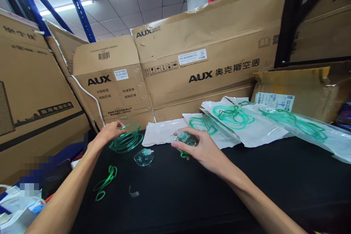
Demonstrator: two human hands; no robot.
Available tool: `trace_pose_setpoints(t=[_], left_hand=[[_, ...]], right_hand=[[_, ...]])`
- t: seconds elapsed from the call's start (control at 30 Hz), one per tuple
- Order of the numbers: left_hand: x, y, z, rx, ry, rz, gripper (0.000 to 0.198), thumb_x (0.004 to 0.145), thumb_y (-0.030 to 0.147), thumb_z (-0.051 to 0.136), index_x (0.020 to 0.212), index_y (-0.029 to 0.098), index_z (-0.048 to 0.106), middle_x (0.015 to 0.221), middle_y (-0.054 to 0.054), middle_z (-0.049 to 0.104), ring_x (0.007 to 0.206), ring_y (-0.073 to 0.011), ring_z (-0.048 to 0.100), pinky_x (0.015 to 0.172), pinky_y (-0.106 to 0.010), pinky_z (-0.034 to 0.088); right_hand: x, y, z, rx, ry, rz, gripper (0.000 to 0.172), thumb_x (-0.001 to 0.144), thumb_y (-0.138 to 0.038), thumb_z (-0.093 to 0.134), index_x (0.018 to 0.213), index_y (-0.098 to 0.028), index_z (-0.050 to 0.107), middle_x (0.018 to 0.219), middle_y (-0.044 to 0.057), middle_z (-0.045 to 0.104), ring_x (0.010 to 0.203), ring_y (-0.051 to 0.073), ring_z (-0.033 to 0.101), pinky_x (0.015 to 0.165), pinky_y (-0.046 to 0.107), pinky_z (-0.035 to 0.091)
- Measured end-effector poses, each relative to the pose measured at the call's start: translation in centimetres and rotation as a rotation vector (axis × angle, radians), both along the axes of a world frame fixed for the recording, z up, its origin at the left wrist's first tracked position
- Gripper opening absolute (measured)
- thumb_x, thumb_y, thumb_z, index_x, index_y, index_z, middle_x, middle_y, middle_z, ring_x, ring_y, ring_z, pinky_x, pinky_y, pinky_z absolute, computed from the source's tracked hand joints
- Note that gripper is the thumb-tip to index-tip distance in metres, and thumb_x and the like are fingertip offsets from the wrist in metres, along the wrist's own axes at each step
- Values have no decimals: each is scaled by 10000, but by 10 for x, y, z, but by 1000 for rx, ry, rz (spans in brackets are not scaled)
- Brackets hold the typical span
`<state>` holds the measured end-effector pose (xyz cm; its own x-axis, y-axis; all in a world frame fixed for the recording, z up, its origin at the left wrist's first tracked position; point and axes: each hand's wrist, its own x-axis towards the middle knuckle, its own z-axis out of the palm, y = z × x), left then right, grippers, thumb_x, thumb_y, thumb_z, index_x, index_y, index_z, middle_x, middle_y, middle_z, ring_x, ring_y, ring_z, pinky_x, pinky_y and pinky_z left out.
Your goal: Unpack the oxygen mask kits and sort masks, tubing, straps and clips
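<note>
Mid-frame, the clear mask (190,140) runs roughly sideways, connector (181,135) toward upper left, clamped in our right hand (202,147); our left hand (112,131) meets the green tubing (127,142), whether gripping we cannot tell.

The clear, green-tinted mask (188,138) sits above the bench (170,193), gripped in the right hand (201,146), its translucent connector uppermost toward the left and a bit of green strap (184,154) showing beneath; the fingers partly cover it. The translucent green tubing (126,142) lies on the bench in loose, overlapping loops, the left hand (112,131) at its upper left edge.
</note>
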<state>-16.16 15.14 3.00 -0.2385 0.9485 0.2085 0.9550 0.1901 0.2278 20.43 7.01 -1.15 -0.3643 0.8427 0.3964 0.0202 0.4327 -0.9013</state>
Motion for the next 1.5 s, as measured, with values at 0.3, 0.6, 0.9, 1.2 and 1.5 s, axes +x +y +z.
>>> trace_pose_setpoints(t=[0.3, 0.6, 0.9, 1.2, 1.5], left_hand=[[13, -5, -10, -337, -14, -279, 375, 759, 579, 724, 897, 232, 763, 932, -17, 779, 966, -244, 698, 803, -280, 502], [28, -4, -40, -427, 100, -248, 231, 953, 354, 662, 1042, 142, 683, 1068, -59, 701, 945, -211, 681, 845, -401, 568], [19, -23, 32, 107, 79, -8, 216, 892, 352, 610, 933, 174, 726, 912, -53, 766, 886, -238, 701, 735, -279, 480], [78, -81, 84, 436, -72, -191, 361, 847, 464, 624, 1073, 207, 741, 888, 2, 771, 778, -187, 651, 711, -265, 470], [145, -130, 11, 428, -141, -452, 260, 824, 393, 630, 1009, 274, 768, 814, 11, 763, 729, -231, 702, 746, -332, 571]], right_hand=[[1, 0, -2, 33, 22, 18, 304, 828, -441, 756, 1015, -207, 709, 825, 13, 662, 685, 147, 604, 532, 241, 538], [1, -1, 0, 28, 1, 18, 321, 839, -486, 730, 987, -202, 710, 820, 20, 652, 667, 142, 587, 541, 250, 539], [2, -2, 0, 7, -6, -3, 372, 832, -504, 740, 1046, -201, 712, 843, 30, 677, 657, 148, 614, 550, 265, 546], [12, 0, 9, -54, 190, -75, 401, 789, -484, 786, 1043, -188, 695, 838, 21, 656, 640, 136, 593, 512, 249, 529], [66, -12, 44, 64, 227, -268, 399, 753, -522, 805, 936, -208, 639, 877, 52, 684, 701, 165, 607, 503, 229, 491]])
